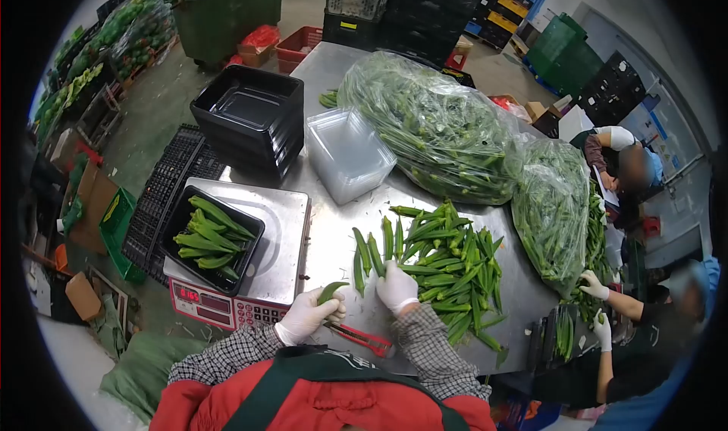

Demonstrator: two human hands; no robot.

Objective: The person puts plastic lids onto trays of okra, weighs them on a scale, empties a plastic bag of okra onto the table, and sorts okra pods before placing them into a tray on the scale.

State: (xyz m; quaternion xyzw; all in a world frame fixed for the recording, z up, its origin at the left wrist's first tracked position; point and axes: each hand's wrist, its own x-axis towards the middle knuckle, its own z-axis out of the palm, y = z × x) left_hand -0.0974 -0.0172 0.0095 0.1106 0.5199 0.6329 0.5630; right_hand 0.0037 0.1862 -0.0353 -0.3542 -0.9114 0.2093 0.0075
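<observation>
My left hand (307,317), in a white glove, is closed around a green okra pod (331,291) that sticks up from the fingers. My right hand (397,288), gloved too, closes its fingers on the lower end of another okra pod (375,253) at the edge of the loose okra pile (455,268). A few single pods lie just beyond it. A red-handled tool (368,341) lies below my hands near the table's front edge. On the scale (282,215) to the left stands a black tray (244,268) with several okra pods; the red display seems to read 0.165.
Stacked black trays (284,135) and clear plastic containers (349,154) stand at the back of the metal table (334,238). Large plastic bags of okra (432,124) bound the pile behind and right. Two co-workers are at the right, one with gloved hands (595,285) over okra.
</observation>
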